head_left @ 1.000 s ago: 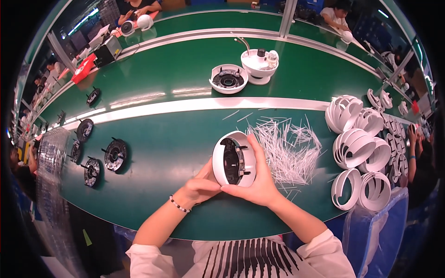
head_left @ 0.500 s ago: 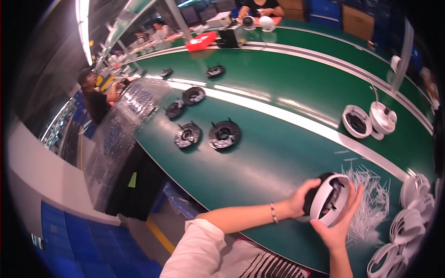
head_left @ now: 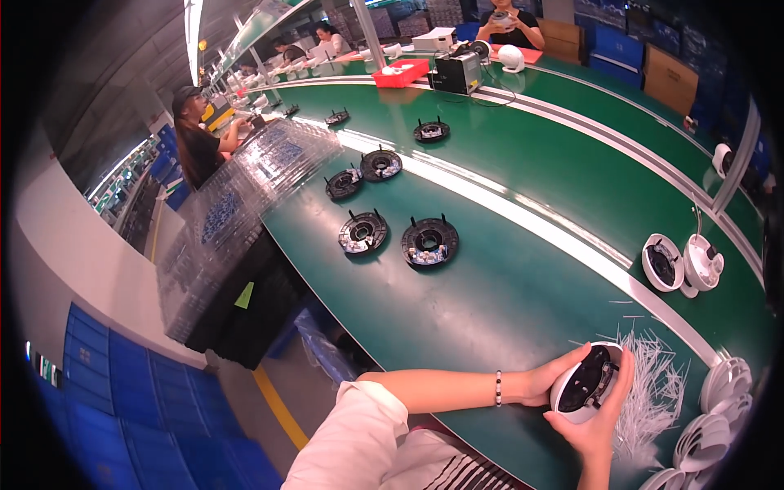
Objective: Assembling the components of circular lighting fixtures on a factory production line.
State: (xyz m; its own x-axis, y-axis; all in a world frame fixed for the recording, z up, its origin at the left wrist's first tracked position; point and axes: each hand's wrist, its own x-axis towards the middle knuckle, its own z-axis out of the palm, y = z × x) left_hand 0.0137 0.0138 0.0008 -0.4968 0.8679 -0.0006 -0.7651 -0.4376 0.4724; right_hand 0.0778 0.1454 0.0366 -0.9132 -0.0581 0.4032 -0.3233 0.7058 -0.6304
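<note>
Near the table's front edge, both hands are closed around a round white housing (head_left: 585, 384) with a black inner part. Its open side is tilted up, and small fittings show inside. My left hand (head_left: 552, 379) grips the far left side, its fingers partly hidden behind the shell. On the right rim lies my right hand (head_left: 603, 420), thumb at the lower edge and fingers along the far side. Just right of the hands lies a loose heap of thin white strips (head_left: 649, 396). Several white rings (head_left: 704, 442) are stacked at the far right.
Black round bases with upright prongs stand on the green table, among them one base (head_left: 430, 242) at the middle. Beyond the pale rail are two white housings (head_left: 662, 263). A plastic-covered stack (head_left: 245, 196) stands at left. Co-workers sit farther off; a red tray (head_left: 400, 73) lies at the back.
The housing has turned in my hands, so its black inside now faces up more. My left hand has shifted around its side. The whole view has swung slightly.
</note>
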